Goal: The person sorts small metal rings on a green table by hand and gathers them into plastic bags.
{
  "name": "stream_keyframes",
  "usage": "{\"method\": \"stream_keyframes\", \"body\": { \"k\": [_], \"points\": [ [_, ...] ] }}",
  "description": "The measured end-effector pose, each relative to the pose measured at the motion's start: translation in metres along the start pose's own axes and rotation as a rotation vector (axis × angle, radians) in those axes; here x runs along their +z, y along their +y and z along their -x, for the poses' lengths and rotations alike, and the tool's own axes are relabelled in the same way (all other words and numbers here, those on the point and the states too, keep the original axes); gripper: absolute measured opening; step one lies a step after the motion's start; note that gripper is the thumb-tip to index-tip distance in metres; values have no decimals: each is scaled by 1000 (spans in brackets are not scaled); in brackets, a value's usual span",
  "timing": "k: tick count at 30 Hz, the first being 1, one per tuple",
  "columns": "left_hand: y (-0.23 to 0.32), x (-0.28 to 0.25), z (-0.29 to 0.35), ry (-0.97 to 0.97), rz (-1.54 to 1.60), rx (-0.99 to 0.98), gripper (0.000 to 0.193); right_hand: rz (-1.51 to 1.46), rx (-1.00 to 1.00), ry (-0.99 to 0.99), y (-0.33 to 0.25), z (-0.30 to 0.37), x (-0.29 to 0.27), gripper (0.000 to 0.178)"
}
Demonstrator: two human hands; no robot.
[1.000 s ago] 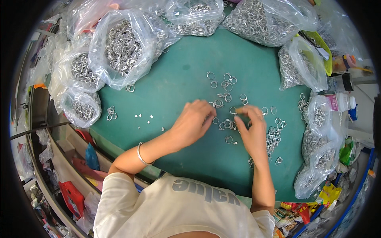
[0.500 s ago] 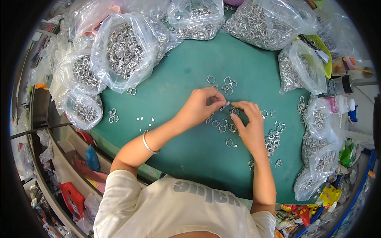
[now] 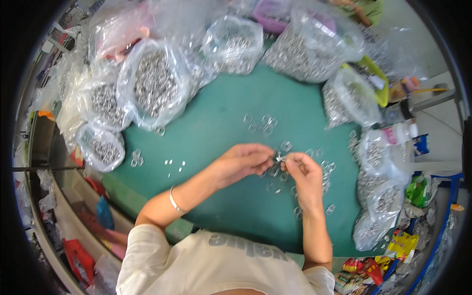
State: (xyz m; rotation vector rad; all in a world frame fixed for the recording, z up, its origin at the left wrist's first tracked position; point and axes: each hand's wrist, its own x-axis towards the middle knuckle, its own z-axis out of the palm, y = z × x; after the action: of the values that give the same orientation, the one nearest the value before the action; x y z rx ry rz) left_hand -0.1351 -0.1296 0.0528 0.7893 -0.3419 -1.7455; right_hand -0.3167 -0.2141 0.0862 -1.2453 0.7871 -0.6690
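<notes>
Green felt covers the table (image 3: 221, 118). Left hand (image 3: 243, 162) and right hand (image 3: 302, 172) meet, fingertips pinched together on one small metal ring (image 3: 278, 157). Some two dozen loose shiny rings (image 3: 265, 123) lie around; about ten clear crinkled plastic bags (image 3: 152, 83) hold more.

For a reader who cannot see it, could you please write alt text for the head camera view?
Seen from above, a person's left hand and right hand meet over a green table, pinching a small metal ring between them. Loose rings lie scattered around the hands, and clear plastic bags of rings crowd the table's far and side edges.
</notes>
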Motion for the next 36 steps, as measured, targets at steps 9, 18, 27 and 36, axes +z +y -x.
{"method": "stream_keyframes", "body": {
  "k": [9,18,27,36],
  "points": [
    [-1,-24,11,169,-178,157,17,585,-1017,600,-180,-185,-66,17],
    [4,-38,2,255,-390,234,16,889,-847,375,-155,-259,-87,23],
    [19,-34,-59,462,-1684,627,51,1077,-505,-206,-12,-77,-37,31],
    [15,-51,-43,373,-1475,647,28,980,-402,-288,39,-39,-38,20]
  ]
}}
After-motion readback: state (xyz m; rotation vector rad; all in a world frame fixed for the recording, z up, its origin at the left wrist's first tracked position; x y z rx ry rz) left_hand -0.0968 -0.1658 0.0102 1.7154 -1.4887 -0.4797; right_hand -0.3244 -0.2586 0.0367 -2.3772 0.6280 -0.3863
